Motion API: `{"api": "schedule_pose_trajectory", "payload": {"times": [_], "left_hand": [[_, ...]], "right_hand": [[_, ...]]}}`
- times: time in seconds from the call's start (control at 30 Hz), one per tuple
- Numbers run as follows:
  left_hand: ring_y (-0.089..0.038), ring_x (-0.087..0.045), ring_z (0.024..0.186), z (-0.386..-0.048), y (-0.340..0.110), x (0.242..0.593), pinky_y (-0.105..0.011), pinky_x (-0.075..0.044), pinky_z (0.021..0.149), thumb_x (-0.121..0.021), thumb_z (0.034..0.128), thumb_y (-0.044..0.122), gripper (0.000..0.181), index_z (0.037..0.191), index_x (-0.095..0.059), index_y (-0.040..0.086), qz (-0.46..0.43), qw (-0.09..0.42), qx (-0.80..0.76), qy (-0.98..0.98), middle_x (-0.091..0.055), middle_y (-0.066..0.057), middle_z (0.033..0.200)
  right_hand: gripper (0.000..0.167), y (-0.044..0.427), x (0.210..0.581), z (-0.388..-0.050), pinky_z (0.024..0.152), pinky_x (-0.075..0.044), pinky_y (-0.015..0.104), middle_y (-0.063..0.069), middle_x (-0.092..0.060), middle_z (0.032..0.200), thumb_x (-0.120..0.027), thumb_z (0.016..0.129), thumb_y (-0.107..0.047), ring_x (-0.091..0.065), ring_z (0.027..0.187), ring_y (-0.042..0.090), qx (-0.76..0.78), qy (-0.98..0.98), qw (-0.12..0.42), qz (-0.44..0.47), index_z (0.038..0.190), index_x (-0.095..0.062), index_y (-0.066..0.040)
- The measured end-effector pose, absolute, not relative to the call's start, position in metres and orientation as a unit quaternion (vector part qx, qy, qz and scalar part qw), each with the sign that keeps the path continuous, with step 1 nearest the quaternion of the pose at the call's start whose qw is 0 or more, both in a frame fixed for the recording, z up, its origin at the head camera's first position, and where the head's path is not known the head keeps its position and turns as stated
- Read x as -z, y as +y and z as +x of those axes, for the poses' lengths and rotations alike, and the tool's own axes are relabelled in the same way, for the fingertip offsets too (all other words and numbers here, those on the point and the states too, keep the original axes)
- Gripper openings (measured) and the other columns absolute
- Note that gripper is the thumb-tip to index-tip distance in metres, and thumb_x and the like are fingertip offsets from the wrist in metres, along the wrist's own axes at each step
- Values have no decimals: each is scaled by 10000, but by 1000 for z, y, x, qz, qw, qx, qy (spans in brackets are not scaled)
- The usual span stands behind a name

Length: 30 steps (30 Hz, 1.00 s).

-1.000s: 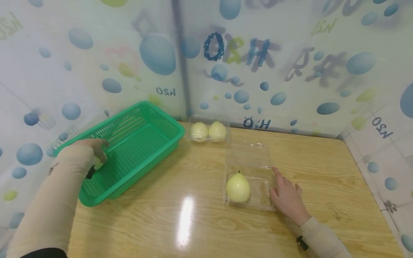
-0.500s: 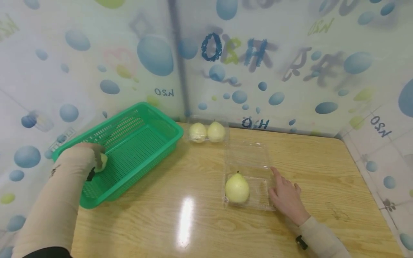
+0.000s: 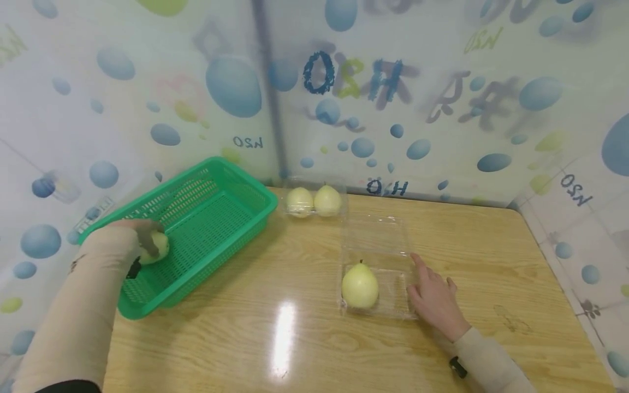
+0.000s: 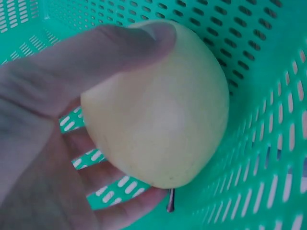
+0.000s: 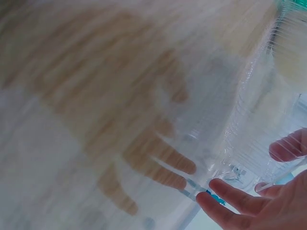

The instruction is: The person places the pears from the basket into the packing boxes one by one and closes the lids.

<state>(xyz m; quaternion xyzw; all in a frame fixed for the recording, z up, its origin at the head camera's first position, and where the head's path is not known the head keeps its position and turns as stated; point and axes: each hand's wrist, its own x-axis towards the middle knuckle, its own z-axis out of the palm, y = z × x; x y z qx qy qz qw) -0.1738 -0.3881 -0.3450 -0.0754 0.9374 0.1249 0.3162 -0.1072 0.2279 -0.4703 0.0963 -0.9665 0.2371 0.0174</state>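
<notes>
Inside the green plastic basket point(image 3: 206, 229), my left hand point(image 3: 142, 234) holds a pale yellow pear point(image 4: 158, 110). The thumb lies across the pear and the fingers curl under it, near the stem. My right hand point(image 3: 437, 300) rests at the right side of an open clear plastic box point(image 3: 393, 284), its fingers fairly straight and touching the box's edge. One pear point(image 3: 360, 286) stands stem up in the left part of that box. The lid point(image 3: 375, 232) lies folded back away from me. In the right wrist view the right fingers point(image 5: 235, 203) show beside the clear plastic.
A second clear box point(image 3: 314, 199) with two pears sits against the back wall, between basket and open box. The wooden table point(image 3: 236, 338) meets patterned walls at the back and right. The basket lies close to the left wall.
My left hand has shifted slightly right in the basket, and more of the pear it holds now shows. The right hand stays at the box. The head view has shifted slightly.
</notes>
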Motion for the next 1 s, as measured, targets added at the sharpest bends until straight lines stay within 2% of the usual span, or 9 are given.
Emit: {"api": "schedule_pose_trajectory", "payload": {"times": [0.07, 0.17, 0.33, 0.43, 0.53, 0.73, 0.87, 1.0], "left_hand": [[-666, -241, 1185, -182, -393, 354, -770, -339, 836, -769, 764, 343, 837, 1444, -370, 62, -37, 309, -106, 945, -222, -410, 1406], [-649, -298, 1178, -195, -396, 365, -760, -342, 849, -791, 740, 344, 809, 1391, -432, 25, 12, 291, -103, 951, -307, -406, 1373], [-526, -494, 1041, -208, -388, 370, -642, -450, 782, -786, 709, 231, 699, 1284, -504, -49, 109, 241, -115, 958, -502, -360, 1201], [-429, -552, 962, -213, -382, 372, -554, -490, 733, -775, 698, 186, 657, 1254, -530, -65, 155, 205, -113, 960, -572, -293, 1116], [-349, -569, 895, -216, -377, 375, -482, -497, 686, -761, 696, 164, 644, 1258, -538, -61, 177, 177, -112, 962, -604, -238, 1078], [-266, -572, 808, -221, -369, 375, -435, -503, 651, -757, 693, 173, 604, 1227, -574, -43, 215, 127, -117, 961, -641, -159, 1009], [-283, -581, 845, -220, -364, 370, -448, -511, 673, -782, 677, 170, 598, 1204, -594, -39, 226, 99, -132, 960, -643, -166, 1037], [-330, -580, 905, -218, -362, 365, -465, -510, 680, -805, 685, 185, 637, 1241, -574, -23, 209, 95, -144, 963, -613, -221, 1117]], "right_hand": [[621, 228, 470, -107, 911, -165, 812, 338, -509, 1290, -494, 907, -108, -482, 1142, 540, -237, -967, 17, 97, 1472, -263, 3], [619, 228, 470, -108, 908, -165, 814, 337, -517, 1277, -494, 907, -106, -484, 1140, 538, -237, -966, 17, 99, 1470, -262, 4], [618, 228, 471, -108, 909, -165, 814, 343, -511, 1280, -489, 908, -106, -482, 1140, 543, -232, -968, 15, 97, 1471, -258, 7], [619, 228, 471, -108, 912, -164, 812, 346, -508, 1280, -487, 910, -107, -479, 1140, 546, -231, -968, 13, 94, 1472, -254, 7], [620, 228, 471, -108, 910, -162, 813, 351, -506, 1278, -487, 912, -107, -476, 1138, 550, -232, -968, 11, 95, 1472, -250, 8], [618, 228, 470, -108, 914, -163, 813, 353, -502, 1286, -490, 913, -111, -475, 1141, 550, -234, -967, 15, 98, 1473, -255, 8], [617, 227, 469, -107, 917, -164, 812, 356, -499, 1288, -488, 912, -109, -475, 1144, 549, -232, -968, 14, 96, 1472, -258, 9], [621, 227, 469, -107, 917, -161, 814, 356, -494, 1294, -489, 913, -106, -471, 1150, 549, -232, -968, 11, 93, 1475, -254, 14]]}}
